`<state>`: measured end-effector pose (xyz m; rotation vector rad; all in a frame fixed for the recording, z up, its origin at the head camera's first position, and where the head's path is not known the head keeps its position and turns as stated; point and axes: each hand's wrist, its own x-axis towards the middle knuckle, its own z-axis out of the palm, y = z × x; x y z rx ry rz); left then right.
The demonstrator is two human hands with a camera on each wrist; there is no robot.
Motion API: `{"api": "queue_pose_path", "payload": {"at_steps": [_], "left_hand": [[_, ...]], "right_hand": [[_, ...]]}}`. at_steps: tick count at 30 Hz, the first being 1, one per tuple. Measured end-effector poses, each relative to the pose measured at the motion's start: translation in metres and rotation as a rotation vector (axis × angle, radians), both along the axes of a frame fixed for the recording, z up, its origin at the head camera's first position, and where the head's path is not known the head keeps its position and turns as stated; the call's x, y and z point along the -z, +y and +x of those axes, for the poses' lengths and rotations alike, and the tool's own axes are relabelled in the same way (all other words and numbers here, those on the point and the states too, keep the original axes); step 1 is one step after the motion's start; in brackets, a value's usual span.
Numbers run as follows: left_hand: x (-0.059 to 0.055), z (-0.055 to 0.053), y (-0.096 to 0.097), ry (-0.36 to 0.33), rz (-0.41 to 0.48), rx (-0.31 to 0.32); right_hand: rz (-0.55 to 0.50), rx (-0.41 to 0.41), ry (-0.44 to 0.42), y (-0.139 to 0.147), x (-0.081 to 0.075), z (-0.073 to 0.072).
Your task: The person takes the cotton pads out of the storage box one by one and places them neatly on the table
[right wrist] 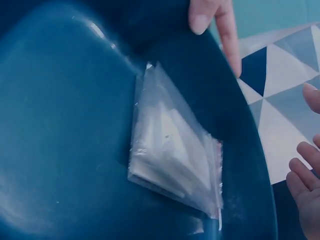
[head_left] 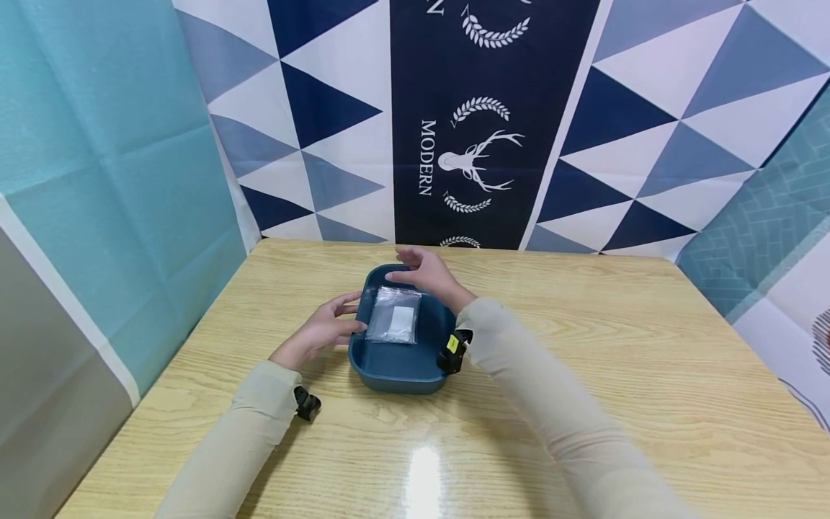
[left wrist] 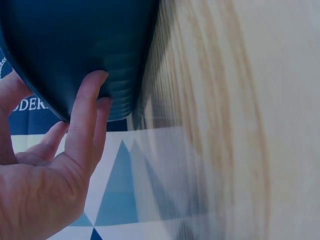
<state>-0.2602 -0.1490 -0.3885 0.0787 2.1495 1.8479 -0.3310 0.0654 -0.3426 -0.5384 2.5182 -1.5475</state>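
A dark teal plastic bin (head_left: 402, 367) stands on the table. Inside it lies a stack of clear zip bags (head_left: 392, 317) with a white patch showing through; in the right wrist view the bags (right wrist: 172, 150) rest near the bin's wall. My left hand (head_left: 327, 328) grips the bin's left side, thumb over the rim and fingers against the outer wall, as the left wrist view shows its fingers (left wrist: 86, 107) there. Above the far rim is my right hand (head_left: 428, 274), fingers loosely spread and holding nothing; its fingers (right wrist: 305, 175) stand apart from the bin.
The wood-grain table (head_left: 583, 404) extends around the bin on every side. Behind it hangs a patterned cloth (head_left: 480, 158) with triangles and a deer print. A turquoise cloth (head_left: 117, 166) hangs on the left. Black wrist cameras (head_left: 306, 404) sit at both cuffs.
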Motion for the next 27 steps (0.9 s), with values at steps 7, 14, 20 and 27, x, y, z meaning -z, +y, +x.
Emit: {"api": "queue_pose_path", "payload": {"at_steps": [7,14,20,27], "left_hand": [[0.001,-0.001,-0.001,-0.003,-0.005,0.003],[0.001,-0.001,-0.001,-0.001,0.008,0.004],[0.000,0.000,-0.001,0.001,0.024,0.004],[0.000,0.000,-0.001,0.004,0.009,-0.001]], "right_hand": [[0.138,-0.063,0.012,-0.003,0.006,0.000],[0.259,-0.184,-0.032,-0.002,0.009,-0.001],[0.363,-0.275,-0.103,-0.003,0.012,-0.003],[0.484,-0.348,-0.141,-0.004,0.016,-0.006]]}}
